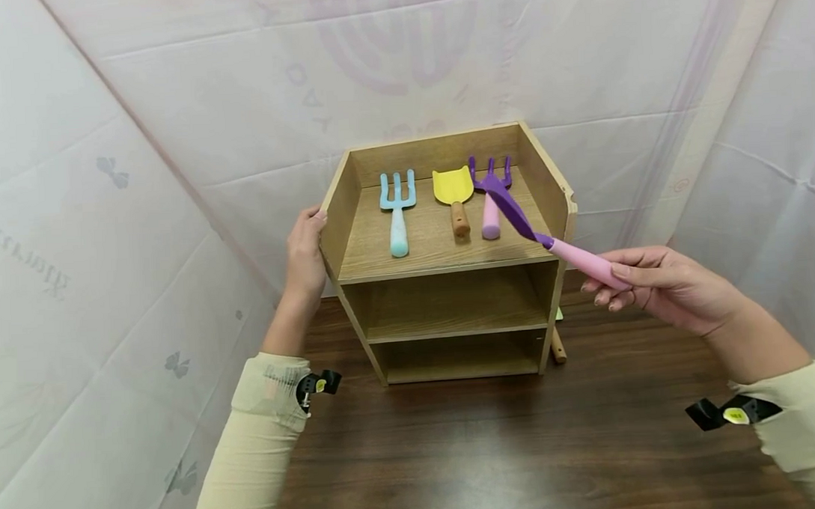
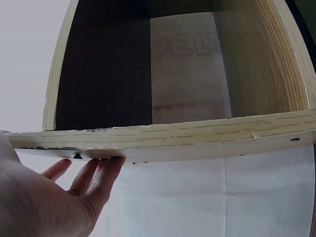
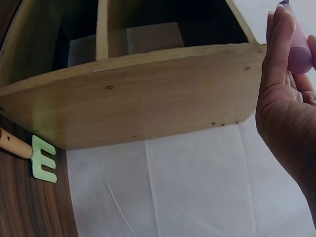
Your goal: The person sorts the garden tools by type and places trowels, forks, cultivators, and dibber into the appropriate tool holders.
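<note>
Head view. The right hand [image 1: 671,283] pinched the pink handle of the purple shovel [image 1: 576,258] between thumb and fingers; the shovel lay ahead and to the left of that hand, its blade over the shelf [image 1: 363,245]. The blade overlapped the purple fork [image 1: 491,214] in outline; contact could not be judged. If lowered there, it might have caught or shoved that fork; held near the handle's end, it might also have dipped or twisted. The blade pointed away from the hand, the long axis slanting forward and leftward.

Left wrist view. The left hand [image 2: 59,197] rested its extended fingers against the shelf's outer side; too firm a push could have shifted the shelf. The shovel was not shown.

Right wrist view. The handle's rounded end sat within the fingers. Well apart, to that hand's left, lay a green fork [image 3: 36,154].
</note>
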Demonstrator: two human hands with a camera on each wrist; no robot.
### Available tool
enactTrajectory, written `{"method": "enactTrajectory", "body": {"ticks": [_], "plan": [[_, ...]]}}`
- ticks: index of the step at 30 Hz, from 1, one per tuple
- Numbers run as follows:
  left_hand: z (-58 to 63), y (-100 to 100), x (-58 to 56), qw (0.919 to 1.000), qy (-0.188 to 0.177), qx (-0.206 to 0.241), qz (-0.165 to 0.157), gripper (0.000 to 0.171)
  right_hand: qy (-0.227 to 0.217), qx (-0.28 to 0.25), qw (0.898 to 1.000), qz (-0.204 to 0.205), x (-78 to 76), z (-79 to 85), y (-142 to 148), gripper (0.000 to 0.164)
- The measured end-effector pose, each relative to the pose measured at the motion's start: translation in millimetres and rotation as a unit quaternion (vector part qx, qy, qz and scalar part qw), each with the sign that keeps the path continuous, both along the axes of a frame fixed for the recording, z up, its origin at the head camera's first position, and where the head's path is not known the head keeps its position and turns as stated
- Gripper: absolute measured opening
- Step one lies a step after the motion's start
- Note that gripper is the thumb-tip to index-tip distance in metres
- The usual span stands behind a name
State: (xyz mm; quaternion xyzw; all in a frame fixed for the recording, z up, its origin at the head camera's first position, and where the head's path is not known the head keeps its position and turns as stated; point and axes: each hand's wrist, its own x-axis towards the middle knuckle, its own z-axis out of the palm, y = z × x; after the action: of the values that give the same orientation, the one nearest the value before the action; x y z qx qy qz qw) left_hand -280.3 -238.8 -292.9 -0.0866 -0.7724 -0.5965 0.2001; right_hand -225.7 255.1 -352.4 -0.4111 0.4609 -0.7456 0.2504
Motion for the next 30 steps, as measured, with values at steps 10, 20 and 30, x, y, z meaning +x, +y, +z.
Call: {"method": "enactTrajectory", "body": {"ticks": [10,20,30], "plan": [[0.2,1.5,-0.8,1.0,-0.001,-0.002,-0.003,0.053,-0.013,-0.016,1.0,0.016,-5.7,-2.9,-4.9,0.059],[0.8,0.9,-1.2,1.0,0.005,-0.003,0.002,0.054,-0.019,-0.023,0.999,0.031,-9.7,-0.1,-3.7,0.059],[-0.1,0.9,-1.2,1.0,0.004,-0.003,0.003,0.054,-0.019,-0.016,0.999,0.028,-6.8,1.0,-3.9,0.058]]}}
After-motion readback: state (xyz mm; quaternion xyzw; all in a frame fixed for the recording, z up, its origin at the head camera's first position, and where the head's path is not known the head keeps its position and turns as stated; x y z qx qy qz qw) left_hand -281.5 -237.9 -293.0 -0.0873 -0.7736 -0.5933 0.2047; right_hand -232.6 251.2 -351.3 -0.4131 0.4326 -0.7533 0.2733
